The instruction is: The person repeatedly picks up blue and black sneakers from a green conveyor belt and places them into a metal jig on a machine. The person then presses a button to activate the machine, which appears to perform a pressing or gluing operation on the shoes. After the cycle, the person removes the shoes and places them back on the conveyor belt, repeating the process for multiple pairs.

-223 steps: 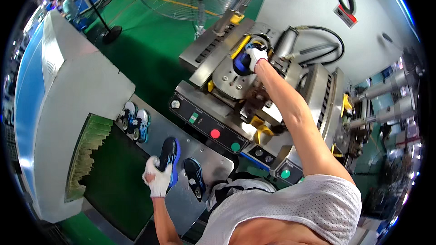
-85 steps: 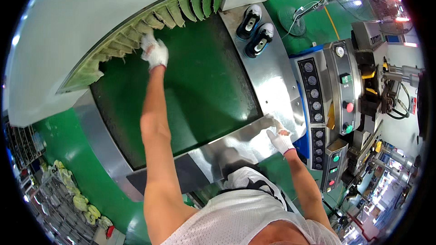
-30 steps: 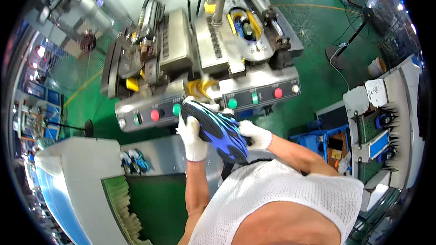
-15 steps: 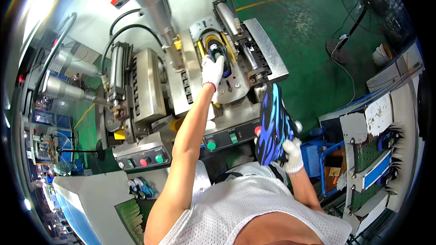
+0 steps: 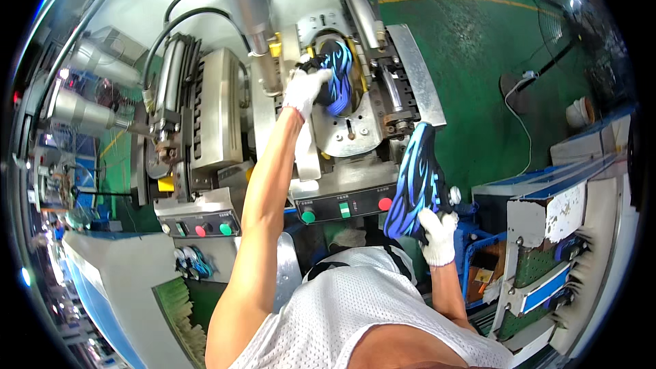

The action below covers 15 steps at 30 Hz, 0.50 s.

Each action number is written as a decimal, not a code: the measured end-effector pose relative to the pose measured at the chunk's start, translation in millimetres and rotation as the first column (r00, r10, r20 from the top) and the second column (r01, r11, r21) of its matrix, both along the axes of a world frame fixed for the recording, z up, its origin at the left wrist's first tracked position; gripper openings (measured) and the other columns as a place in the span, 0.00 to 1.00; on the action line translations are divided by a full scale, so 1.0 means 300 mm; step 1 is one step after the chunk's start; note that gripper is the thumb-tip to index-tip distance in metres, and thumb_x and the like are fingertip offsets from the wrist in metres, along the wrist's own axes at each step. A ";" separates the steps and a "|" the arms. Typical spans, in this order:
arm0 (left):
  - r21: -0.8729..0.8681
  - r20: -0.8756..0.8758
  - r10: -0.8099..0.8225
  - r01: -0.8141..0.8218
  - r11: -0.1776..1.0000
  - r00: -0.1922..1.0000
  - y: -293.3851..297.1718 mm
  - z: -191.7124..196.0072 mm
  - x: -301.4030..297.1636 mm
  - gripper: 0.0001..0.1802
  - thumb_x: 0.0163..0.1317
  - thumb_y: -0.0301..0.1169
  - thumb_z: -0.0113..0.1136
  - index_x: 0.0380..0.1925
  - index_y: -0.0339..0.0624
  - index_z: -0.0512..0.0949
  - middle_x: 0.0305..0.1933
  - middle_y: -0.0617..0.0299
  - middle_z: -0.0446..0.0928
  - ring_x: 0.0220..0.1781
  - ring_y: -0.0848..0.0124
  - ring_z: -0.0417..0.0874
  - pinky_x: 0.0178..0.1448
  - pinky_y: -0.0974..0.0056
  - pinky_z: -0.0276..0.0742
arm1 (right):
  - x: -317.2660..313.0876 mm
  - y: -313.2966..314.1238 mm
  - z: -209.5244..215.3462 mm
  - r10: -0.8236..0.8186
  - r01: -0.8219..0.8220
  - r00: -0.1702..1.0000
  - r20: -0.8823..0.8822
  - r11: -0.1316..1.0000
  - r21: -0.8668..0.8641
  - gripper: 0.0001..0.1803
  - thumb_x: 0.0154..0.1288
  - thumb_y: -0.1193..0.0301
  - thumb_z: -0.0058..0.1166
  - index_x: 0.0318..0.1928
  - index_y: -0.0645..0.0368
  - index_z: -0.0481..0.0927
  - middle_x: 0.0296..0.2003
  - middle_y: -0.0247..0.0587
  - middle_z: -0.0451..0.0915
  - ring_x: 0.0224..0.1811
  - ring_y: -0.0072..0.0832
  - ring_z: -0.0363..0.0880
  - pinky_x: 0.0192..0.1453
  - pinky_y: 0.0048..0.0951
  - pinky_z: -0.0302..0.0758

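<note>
- While the head camera looks down over a person's white mesh shirt, a large grey metal press machine fills the upper middle of the picture; every place below is given from that machine.
- The left hand, in a white glove, reaches up along a bare arm onto the top of the machine and is closed around a blue and black shoe.
- That shoe sits in the machine's cradle, between yellow side pieces, just right of a vertical steel column.
- The right hand, also in a white glove, is off the machine's lower right corner and grips a second blue and black shoe by its lower end.
- This second shoe stands nearly upright, its upper end close to the machine's right edge.
- On the machine's front, a dark control panel carries a green button, a small green switch and a red button.
- Lower left of the machine, another panel shows red and green buttons.
- Below that panel, a pair of shoes rests on a steel ledge.
- Right of the machine lies a green floor, and further down right stands a blue and white rack.
</note>
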<state>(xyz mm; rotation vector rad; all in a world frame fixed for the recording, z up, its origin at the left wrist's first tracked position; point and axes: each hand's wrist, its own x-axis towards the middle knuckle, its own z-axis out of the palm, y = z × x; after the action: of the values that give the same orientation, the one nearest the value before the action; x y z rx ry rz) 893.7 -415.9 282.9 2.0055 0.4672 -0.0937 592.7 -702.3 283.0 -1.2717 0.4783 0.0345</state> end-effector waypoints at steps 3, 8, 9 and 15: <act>0.195 0.106 -0.117 0.094 0.976 0.988 0.043 0.144 -0.278 0.42 0.54 0.44 0.75 0.67 0.34 0.73 0.61 0.49 0.80 0.60 0.64 0.81 0.65 0.61 0.75 | 0.153 0.089 0.048 -0.003 0.004 0.998 0.066 1.000 -0.020 0.19 0.63 0.67 0.70 0.50 0.65 0.84 0.41 0.31 0.83 0.39 0.18 0.79 0.49 0.27 0.79; -0.135 0.085 -0.148 0.158 0.978 0.985 0.292 0.129 -0.827 0.38 0.56 0.39 0.71 0.67 0.39 0.72 0.60 0.56 0.79 0.62 0.65 0.77 0.71 0.59 0.68 | 0.743 0.274 0.024 0.360 -0.361 0.925 0.125 0.933 -0.016 0.18 0.62 0.70 0.69 0.51 0.64 0.85 0.42 0.36 0.87 0.41 0.24 0.85 0.45 0.29 0.83; -0.101 0.034 -0.166 0.169 0.980 0.986 0.323 0.149 -0.930 0.38 0.56 0.38 0.70 0.67 0.40 0.72 0.60 0.56 0.79 0.62 0.65 0.77 0.71 0.60 0.68 | 0.901 0.295 -0.050 0.420 -0.414 0.903 0.096 0.907 -0.076 0.16 0.61 0.71 0.69 0.49 0.63 0.86 0.41 0.38 0.87 0.42 0.25 0.86 0.45 0.30 0.83; 0.207 -0.491 0.266 -0.186 0.961 0.829 0.433 0.031 -1.618 0.47 0.50 0.49 0.75 0.68 0.38 0.70 0.58 0.48 0.79 0.61 0.56 0.80 0.69 0.53 0.71 | 1.247 0.630 -0.229 0.347 -0.319 0.897 -0.274 0.079 -0.944 0.27 0.59 0.55 0.56 0.54 0.59 0.85 0.58 0.56 0.82 0.57 0.51 0.84 0.60 0.45 0.80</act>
<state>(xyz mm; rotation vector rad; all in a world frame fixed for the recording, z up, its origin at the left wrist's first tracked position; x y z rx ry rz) 408.2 -285.9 292.0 2.0442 1.0839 -0.4704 966.7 -513.2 214.2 -2.7473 0.0862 0.1130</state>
